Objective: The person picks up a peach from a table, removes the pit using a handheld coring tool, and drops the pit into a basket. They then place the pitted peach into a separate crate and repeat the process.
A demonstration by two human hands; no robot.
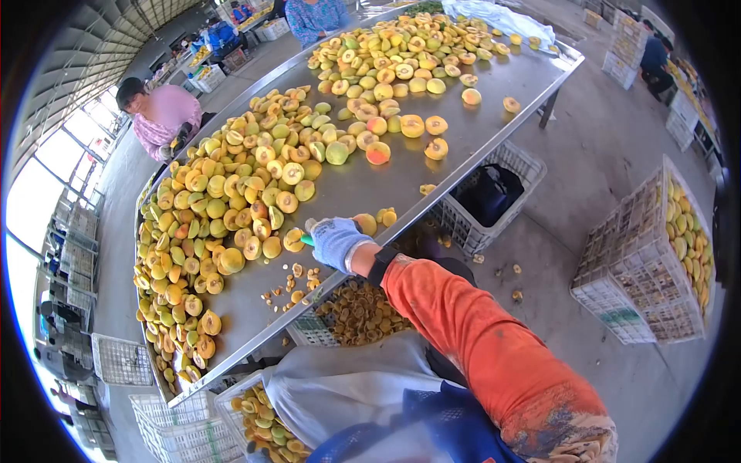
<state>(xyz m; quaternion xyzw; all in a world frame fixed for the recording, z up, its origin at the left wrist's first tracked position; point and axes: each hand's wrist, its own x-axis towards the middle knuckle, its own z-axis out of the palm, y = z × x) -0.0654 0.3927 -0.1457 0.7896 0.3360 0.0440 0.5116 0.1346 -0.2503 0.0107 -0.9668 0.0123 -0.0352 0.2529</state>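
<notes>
My right hand (337, 242), in a pale blue-and-white glove, reaches over the metal table (351, 181) from an orange sleeve. Its fingers are wrapped round a green-handled tool (307, 240), whose tip lies by a halved peach (293, 240) at the edge of the big pile. Halved yellow peaches (224, 185) cover the left side of the table. Two or so peach pieces (366, 224) lie just beyond the hand. Loose pits (297, 270) are scattered near the table's front edge. My left hand does not show.
A crate of pits and scraps (363, 312) stands below the table edge, and a crate of peach halves (266, 420) is at lower left. Another crate (513, 204) holds a black bag. Stacked full crates (633, 270) stand right. A co-worker (166, 116) is across the table.
</notes>
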